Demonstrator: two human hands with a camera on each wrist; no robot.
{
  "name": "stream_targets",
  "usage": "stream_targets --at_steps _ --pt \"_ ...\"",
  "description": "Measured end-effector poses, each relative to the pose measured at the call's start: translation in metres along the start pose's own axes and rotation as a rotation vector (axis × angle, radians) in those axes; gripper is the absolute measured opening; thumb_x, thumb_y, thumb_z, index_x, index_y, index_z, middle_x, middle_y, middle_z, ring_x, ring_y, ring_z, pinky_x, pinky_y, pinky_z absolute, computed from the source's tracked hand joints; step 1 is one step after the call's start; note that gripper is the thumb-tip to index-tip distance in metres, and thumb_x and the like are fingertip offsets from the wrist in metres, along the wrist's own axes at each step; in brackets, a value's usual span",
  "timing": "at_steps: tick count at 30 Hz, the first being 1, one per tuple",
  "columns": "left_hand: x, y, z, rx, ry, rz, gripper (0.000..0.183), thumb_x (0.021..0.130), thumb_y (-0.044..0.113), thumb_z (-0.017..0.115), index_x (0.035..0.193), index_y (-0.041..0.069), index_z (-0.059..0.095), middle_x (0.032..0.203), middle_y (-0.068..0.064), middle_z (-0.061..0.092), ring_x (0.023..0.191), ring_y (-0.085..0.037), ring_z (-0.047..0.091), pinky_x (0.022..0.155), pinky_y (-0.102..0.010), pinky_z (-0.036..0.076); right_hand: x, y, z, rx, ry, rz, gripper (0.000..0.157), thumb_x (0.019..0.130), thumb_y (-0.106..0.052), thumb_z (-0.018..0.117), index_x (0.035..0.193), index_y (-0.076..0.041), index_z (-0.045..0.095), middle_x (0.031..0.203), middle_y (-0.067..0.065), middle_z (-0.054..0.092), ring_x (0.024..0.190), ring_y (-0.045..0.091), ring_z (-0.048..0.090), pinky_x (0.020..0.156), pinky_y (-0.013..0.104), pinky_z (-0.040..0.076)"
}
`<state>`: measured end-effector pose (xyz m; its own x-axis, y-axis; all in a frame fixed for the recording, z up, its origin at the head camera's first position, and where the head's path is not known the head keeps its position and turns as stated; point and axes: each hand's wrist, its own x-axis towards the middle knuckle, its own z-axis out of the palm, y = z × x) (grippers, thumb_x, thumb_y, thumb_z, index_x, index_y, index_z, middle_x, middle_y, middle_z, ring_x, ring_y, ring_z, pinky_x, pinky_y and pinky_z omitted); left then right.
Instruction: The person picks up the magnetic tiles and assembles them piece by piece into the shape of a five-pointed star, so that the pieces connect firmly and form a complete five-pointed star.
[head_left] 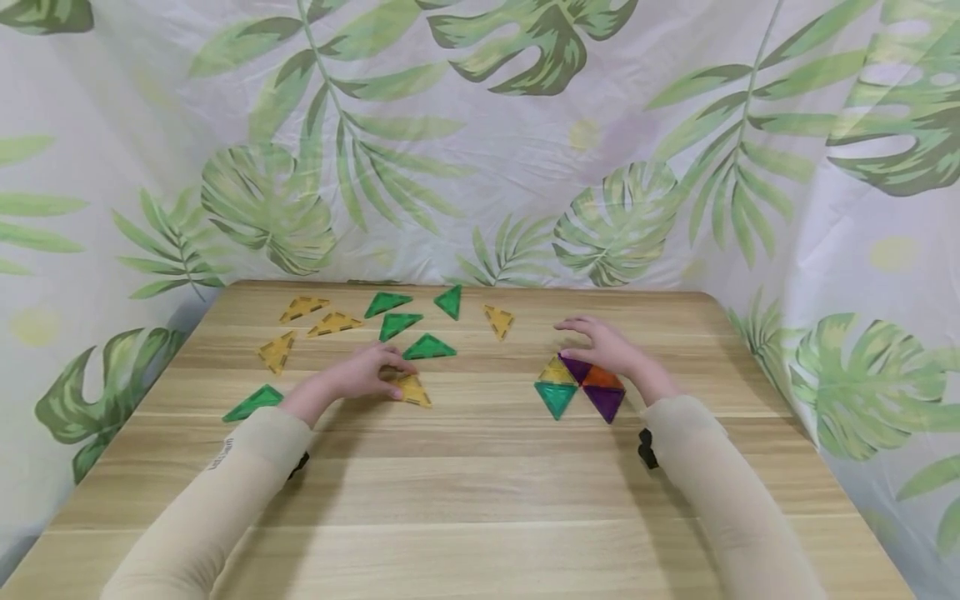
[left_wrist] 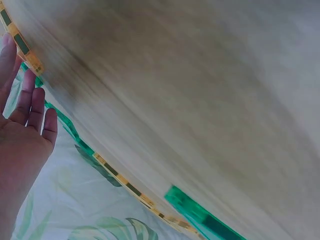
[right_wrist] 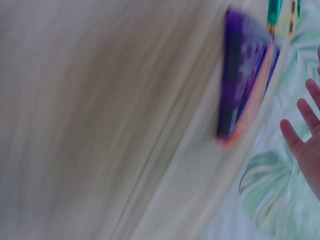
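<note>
At the wooden table (head_left: 495, 492), the left hand (head_left: 367, 372) has its thumb and forefinger nearly closed, pinching the left part of an amber triangular magnetic tile (head_left: 416, 392), which juts out at about four o'clock from the hand. A green triangular tile (head_left: 430, 347) lies near that hand's two o'clock. The right hand (head_left: 606, 346), fingers loosely extended and apart, holds nothing above a joined fan of yellow (head_left: 555, 372), teal (head_left: 557, 399), orange (head_left: 605, 379) and purple (head_left: 603, 402) triangles, centred toward its seven o'clock.
</note>
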<state>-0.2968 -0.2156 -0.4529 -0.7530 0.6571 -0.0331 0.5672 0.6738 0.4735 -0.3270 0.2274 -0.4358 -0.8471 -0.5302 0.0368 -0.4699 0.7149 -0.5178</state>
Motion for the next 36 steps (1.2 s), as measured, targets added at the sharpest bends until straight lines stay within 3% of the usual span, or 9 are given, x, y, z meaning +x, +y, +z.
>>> stream_targets --at_steps 6,13,20,28,36 --pt "0.006 0.003 0.002 -0.038 -0.003 0.040 0.044 0.079 0.028 0.075 0.118 0.010 0.066 0.108 -0.010 0.056 0.101 -0.026 0.051 0.086 -0.044 0.043 0.028 -0.016 0.014 -0.035 0.008 -0.030 0.056 0.088 -0.026 0.068 0.137 -0.009 0.049 0.143 0.017 0.042 0.134 0.036 0.034 0.109 0.052 0.027" --pt "0.009 0.009 0.002 -0.097 -0.030 0.015 0.043 0.080 0.025 0.075 0.119 0.009 0.065 0.108 -0.008 0.056 0.103 -0.025 0.051 0.090 -0.045 0.043 0.058 -0.030 0.029 -0.063 -0.005 -0.011 0.065 0.086 -0.029 0.070 0.142 -0.008 0.042 0.147 0.016 0.038 0.136 0.035 0.032 0.111 0.050 0.024" --pt "0.011 0.012 0.002 -0.095 -0.042 0.020 0.043 0.081 0.026 0.074 0.120 0.009 0.064 0.109 -0.008 0.055 0.104 -0.025 0.050 0.090 -0.045 0.043 0.081 -0.036 0.048 -0.103 -0.033 -0.017 0.067 0.089 -0.032 0.066 0.144 -0.006 0.038 0.150 0.018 0.032 0.138 0.036 0.026 0.113 0.049 0.020" --pt "0.011 0.010 0.005 -0.101 -0.043 0.034 0.044 0.082 0.027 0.073 0.121 0.009 0.064 0.110 -0.009 0.055 0.104 -0.026 0.049 0.090 -0.046 0.043 0.086 -0.035 0.057 -0.147 -0.110 0.022 0.060 0.093 -0.039 0.058 0.143 -0.009 0.042 0.152 0.010 0.031 0.143 0.037 0.013 0.116 0.049 0.010" --pt "0.011 0.009 0.007 -0.097 -0.035 0.037 0.045 0.082 0.028 0.073 0.121 0.009 0.063 0.110 -0.009 0.055 0.104 -0.026 0.049 0.089 -0.046 0.043 0.076 -0.036 0.051 -0.102 -0.123 -0.038 0.048 0.094 -0.028 0.059 0.135 -0.005 0.050 0.145 0.016 0.039 0.137 0.034 0.031 0.113 0.046 0.022"
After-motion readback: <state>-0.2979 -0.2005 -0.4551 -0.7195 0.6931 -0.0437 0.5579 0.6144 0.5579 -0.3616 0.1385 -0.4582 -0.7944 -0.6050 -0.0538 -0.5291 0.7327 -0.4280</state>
